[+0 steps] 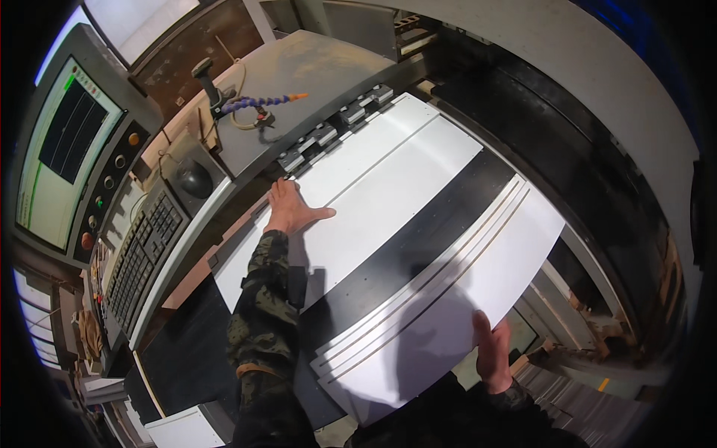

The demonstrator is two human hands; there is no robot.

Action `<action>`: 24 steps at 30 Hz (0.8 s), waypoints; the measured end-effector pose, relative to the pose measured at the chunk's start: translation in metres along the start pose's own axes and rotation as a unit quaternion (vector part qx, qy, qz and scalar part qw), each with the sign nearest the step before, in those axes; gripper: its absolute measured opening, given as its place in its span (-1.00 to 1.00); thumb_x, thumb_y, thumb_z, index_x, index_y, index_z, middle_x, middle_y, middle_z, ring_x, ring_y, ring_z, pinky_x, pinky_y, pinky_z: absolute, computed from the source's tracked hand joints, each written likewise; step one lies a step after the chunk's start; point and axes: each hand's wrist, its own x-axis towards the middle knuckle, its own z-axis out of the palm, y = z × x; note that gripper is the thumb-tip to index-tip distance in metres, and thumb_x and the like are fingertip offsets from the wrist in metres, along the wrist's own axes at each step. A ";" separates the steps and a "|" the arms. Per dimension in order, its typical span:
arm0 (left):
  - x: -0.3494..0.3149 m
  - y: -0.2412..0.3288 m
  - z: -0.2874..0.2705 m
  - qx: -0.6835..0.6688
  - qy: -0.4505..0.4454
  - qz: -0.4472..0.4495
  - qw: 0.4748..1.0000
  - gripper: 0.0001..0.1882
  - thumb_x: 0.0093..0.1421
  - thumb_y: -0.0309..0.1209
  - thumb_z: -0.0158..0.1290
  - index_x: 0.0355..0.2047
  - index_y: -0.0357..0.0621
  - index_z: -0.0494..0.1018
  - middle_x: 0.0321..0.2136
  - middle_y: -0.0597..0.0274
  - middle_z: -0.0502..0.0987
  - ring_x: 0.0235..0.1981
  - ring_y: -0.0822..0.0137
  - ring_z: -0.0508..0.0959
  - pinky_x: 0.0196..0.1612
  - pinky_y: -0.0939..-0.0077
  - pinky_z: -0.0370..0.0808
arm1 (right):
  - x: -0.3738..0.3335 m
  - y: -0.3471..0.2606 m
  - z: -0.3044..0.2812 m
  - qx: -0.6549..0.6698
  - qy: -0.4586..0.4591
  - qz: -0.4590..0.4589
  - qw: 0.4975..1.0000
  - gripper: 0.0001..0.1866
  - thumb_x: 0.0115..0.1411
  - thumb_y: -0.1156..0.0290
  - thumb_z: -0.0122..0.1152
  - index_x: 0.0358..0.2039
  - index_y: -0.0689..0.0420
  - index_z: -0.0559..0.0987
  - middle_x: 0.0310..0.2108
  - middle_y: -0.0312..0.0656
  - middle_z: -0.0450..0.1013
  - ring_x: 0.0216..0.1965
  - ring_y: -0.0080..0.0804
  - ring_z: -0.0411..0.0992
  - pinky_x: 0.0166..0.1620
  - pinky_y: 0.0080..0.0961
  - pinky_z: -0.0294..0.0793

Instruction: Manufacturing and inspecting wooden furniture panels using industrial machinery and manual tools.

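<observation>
Our left hand [293, 210], fingers spread and released, lies on the white boarding [403, 166] toward the far edge of the black table [448, 218]; our right hand [494, 355] grasps one grooved white panel [511, 257] along the near edge, while one keyboard [146, 257] and one mouse [194, 179] sit past the far edge

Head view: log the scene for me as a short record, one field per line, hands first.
Left hand: fingers and thumb spread, at the left part of the far panel
Right hand: at the edge of the near panel; firmness of grip unclear
Far panel: white, flat
Near panel: white, long brown lines along it, shadow across it
Between panels: black surface
Beyond left hand: grey blocks along the far panel's edge
Behind blocks: blue hose, orange tip
Left side: lit monitor, keyboard, mouse
</observation>
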 end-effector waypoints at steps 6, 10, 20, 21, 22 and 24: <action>-0.006 -0.002 0.002 -0.052 0.051 0.030 0.997 -0.22 -0.34 0.02 0.33 -0.33 -0.38 0.26 -0.26 -0.08 0.28 -0.11 0.01 0.25 0.01 0.15 0.20 | 0.000 -0.006 0.011 0.034 0.023 -0.013 0.999 -0.70 0.24 0.36 -0.04 -0.13 0.32 0.37 -0.38 -0.37 0.29 -0.38 -0.67 0.21 -0.33 -0.69 0.21; -0.034 -0.007 -0.022 0.005 0.082 0.066 0.994 -0.21 -0.35 0.02 0.31 -0.32 -0.39 0.24 -0.30 -0.12 0.29 -0.15 -0.02 0.27 -0.01 0.13 0.19 | -0.002 0.003 0.001 -0.002 0.007 0.021 1.000 -0.64 0.25 0.33 -0.02 -0.05 0.34 0.34 -0.31 -0.29 0.34 -0.30 -0.58 0.27 -0.22 -0.63 0.28; -0.353 -0.138 -0.194 0.099 0.053 -0.013 0.994 0.14 -0.43 -0.03 0.29 0.09 -0.47 0.06 0.04 -0.25 0.19 0.11 -0.17 0.17 0.15 0.12 0.16 | 0.035 0.026 -0.024 -0.015 0.115 0.012 0.993 -0.55 0.23 0.22 0.10 -0.07 0.37 0.41 -0.20 -0.13 0.45 -0.23 -0.45 0.41 -0.18 -0.52 0.41; -0.408 -0.167 -0.208 0.106 0.036 -0.065 0.992 0.19 -0.44 0.01 0.28 0.12 -0.48 0.02 0.06 -0.28 0.16 0.16 -0.18 0.13 0.17 0.10 0.14 | 0.037 0.024 -0.025 -0.006 0.106 0.009 0.994 -0.53 0.22 0.21 0.11 -0.07 0.39 0.41 -0.19 -0.12 0.44 -0.21 -0.43 0.41 -0.16 -0.50 0.41; -0.449 -0.175 -0.222 0.088 0.023 -0.132 0.987 0.22 -0.46 0.03 0.27 0.13 -0.50 0.01 0.07 -0.31 0.15 0.17 -0.18 0.11 0.17 0.09 0.16 | 0.045 0.028 -0.034 -0.016 0.108 0.024 0.994 -0.52 0.21 0.20 0.11 -0.07 0.40 0.40 -0.19 -0.11 0.44 -0.21 -0.41 0.41 -0.15 -0.49 0.41; -0.530 -0.198 -0.244 0.104 0.008 -0.201 0.974 0.27 -0.50 0.05 0.27 0.14 -0.50 -0.01 0.07 -0.33 0.14 0.17 -0.18 0.12 0.17 0.10 0.18 | 0.060 0.030 -0.043 -0.027 0.101 0.042 0.994 -0.51 0.21 0.20 0.12 -0.07 0.41 0.40 -0.19 -0.11 0.44 -0.20 -0.39 0.42 -0.14 -0.48 0.41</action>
